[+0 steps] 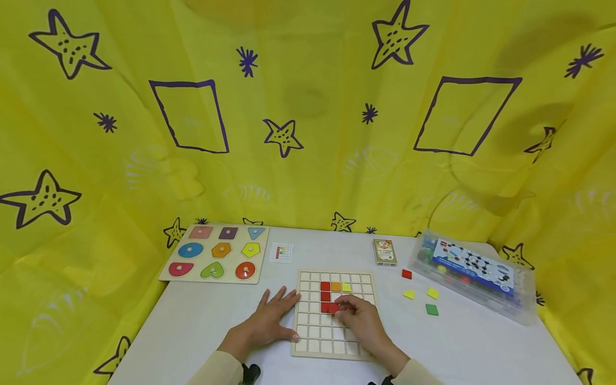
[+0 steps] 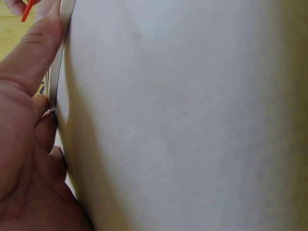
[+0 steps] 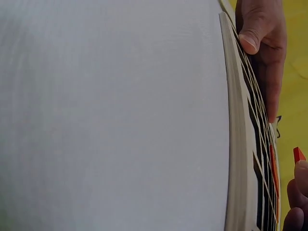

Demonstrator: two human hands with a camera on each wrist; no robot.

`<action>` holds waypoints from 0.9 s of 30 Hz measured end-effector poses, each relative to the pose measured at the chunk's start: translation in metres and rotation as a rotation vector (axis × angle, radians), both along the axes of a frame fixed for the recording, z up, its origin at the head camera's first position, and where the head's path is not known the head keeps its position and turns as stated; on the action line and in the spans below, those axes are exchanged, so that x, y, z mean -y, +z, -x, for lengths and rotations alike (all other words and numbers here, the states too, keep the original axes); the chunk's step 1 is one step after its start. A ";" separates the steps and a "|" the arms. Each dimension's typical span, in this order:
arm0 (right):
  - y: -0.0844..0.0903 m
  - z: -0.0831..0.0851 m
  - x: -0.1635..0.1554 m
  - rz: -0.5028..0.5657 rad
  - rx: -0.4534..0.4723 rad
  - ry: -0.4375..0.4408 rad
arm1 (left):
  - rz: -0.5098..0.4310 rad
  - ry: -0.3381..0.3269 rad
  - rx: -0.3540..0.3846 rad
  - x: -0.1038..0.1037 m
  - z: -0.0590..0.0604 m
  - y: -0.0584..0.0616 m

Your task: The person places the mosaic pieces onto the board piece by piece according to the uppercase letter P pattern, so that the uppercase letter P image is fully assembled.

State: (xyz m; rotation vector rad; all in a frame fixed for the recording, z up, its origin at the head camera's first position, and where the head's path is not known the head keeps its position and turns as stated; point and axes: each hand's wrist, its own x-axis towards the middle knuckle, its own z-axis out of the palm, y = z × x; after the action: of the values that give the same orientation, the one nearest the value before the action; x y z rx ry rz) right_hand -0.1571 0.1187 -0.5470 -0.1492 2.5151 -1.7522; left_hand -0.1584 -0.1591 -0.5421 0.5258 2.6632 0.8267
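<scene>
Red square tile (image 1: 334,308), pinched in the right hand (image 1: 363,322), is above the pale wooden grid board (image 1: 326,333). Left hand (image 1: 270,322), fingers apart, should keep the board still; lower the tile flat.

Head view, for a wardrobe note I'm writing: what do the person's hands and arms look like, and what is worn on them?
The left hand and right hand wear no gloves. The left sleeve and right sleeve are plain pale beige. A rounded black object sits beside the left one; a black piece shows beside the right, cut off by the frame.
</scene>
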 end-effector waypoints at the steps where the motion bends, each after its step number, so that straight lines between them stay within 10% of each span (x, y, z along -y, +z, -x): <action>1: 0.000 -0.001 0.001 -0.017 -0.009 0.007 | -0.001 0.000 0.001 0.000 0.000 0.000; 27: -0.001 -0.013 0.014 -0.380 -0.212 0.092 | -0.008 0.003 0.012 0.000 -0.001 0.001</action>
State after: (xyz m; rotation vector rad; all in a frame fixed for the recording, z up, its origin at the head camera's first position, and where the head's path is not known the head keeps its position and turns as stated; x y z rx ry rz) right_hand -0.1445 0.1047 -0.5481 -0.4377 2.8804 -1.2551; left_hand -0.1575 -0.1586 -0.5407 0.5170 2.6514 0.8385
